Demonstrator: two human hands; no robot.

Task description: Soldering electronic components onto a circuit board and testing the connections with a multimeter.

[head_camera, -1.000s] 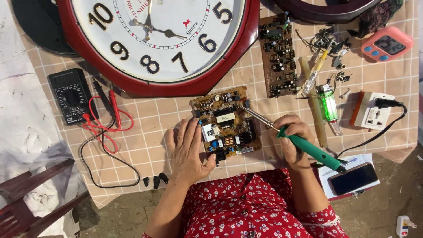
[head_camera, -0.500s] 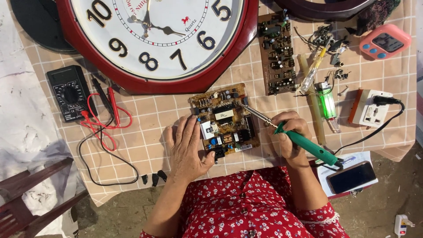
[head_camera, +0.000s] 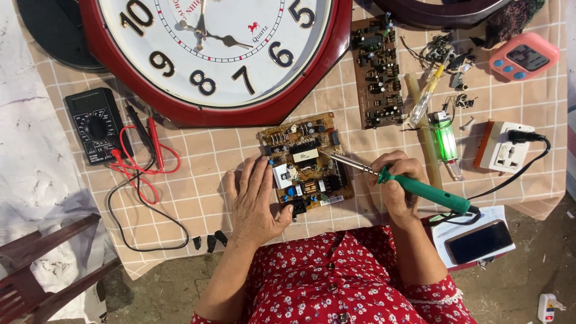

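board is pinned flat under left hand, fingers spread. iron is gripped in right hand, tip laid on board.

Bench clutter on a checked tablecloth

A large red-rimmed wall clock fills the upper centre of the frame; at the left lies a black multimeter with red and black test leads trailing toward the lower left. A second brown circuit board lies upper centre-right, with a green lighter just to its right. A pink digital timer sits upper right, a white socket adapter below it, and a dark smartphone at lower right. The checked tablecloth carries them all.
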